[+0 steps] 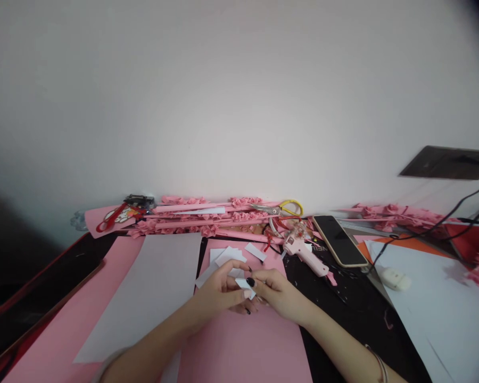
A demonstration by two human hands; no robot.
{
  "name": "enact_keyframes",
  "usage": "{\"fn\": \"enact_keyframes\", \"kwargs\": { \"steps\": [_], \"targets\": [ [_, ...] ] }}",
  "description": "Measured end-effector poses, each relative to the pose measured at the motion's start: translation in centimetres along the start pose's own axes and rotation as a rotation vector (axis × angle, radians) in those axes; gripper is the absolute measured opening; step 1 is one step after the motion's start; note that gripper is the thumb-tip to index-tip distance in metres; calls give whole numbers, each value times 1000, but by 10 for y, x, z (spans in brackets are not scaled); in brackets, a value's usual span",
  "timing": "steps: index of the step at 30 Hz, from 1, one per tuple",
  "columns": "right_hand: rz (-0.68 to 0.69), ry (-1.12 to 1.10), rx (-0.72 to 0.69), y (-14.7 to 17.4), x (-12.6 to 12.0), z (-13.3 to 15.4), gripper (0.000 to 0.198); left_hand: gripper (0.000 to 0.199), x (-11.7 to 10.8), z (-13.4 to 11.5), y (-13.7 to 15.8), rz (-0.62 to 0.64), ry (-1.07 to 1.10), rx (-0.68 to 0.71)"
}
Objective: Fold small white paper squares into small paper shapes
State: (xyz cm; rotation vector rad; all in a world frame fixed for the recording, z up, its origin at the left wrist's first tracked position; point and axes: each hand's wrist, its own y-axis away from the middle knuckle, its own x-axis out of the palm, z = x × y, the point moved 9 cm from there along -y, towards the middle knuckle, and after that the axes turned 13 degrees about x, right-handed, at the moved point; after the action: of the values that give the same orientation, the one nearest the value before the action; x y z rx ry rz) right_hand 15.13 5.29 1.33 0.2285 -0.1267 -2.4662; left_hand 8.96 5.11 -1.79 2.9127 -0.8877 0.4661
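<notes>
A small piece of white paper (243,285) is pinched between both my hands above a pink sheet (247,346). My left hand (219,290) grips its left side, thumb on top, index finger arched over it. With thumb and bent fingers, my right hand (275,292) presses on its right side. The fingers partly cover the paper, so its full shape is hidden. Behind my left hand, several small white paper pieces (227,256) lie overlapping on the pink sheet, and a separate white strip (255,251) rests a little to their right.
A pink glue gun (308,256) lies right of my hands, beside a phone (340,240). Yellow-handled scissors (289,206) rest on pink paper flowers (243,216) along the wall. Large white paper (143,298) lies left; a white case (395,279) and black cables (443,218) are right.
</notes>
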Motion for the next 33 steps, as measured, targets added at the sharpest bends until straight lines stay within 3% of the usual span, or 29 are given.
{"fn": "enact_keyframes", "kwargs": {
  "steps": [16, 26, 33],
  "targets": [
    [-7, 82, 27, -1, 3, -8, 38, 35, -7, 6, -3, -13, -58, 35],
    [-179, 297, -21, -1, -6, -8, 32, 42, -8, 1, -2, -34, -62, 84],
    [-366, 477, -38, 0, -21, -3, 28, 50, -21, -10, -3, -186, -188, 178]
  ]
}}
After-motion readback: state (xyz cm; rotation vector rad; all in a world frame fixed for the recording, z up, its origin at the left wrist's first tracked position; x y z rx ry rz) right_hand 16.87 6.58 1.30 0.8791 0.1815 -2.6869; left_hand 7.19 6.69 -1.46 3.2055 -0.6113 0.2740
